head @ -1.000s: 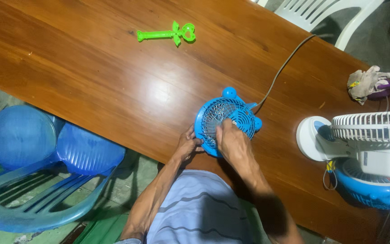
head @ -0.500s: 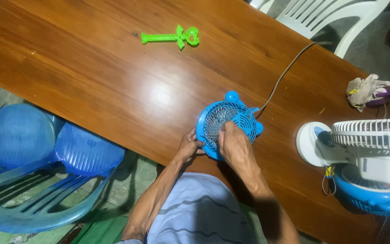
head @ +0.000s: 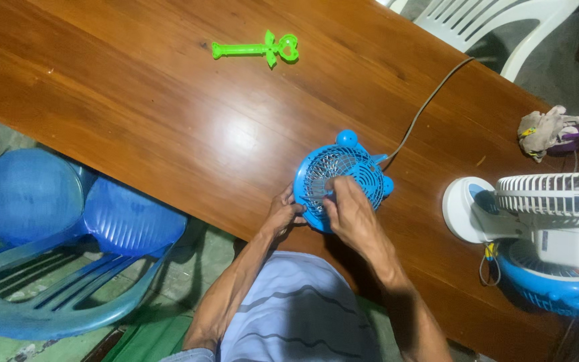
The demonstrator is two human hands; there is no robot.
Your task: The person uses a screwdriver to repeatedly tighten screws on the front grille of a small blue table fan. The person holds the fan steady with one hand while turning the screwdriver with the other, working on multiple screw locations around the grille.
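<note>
Unmoved, two hands (head: 283, 214) (head: 346, 211) hold one blue fan (head: 360, 175).

The table (head: 169, 127) is glossy varnished wood, reflecting light. The blue fan (head: 343, 177) is smooth plastic with a wire grille. The green toy (head: 256, 49) and the chairs (head: 68, 268) look plastic; the rag (head: 545, 131) is cloth.

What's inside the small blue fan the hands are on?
Through the round blue plastic fan's wire grille only dark gaps show; blades cannot be made out. The right hand covers its lower part, and the left hand grips the rim.
</note>
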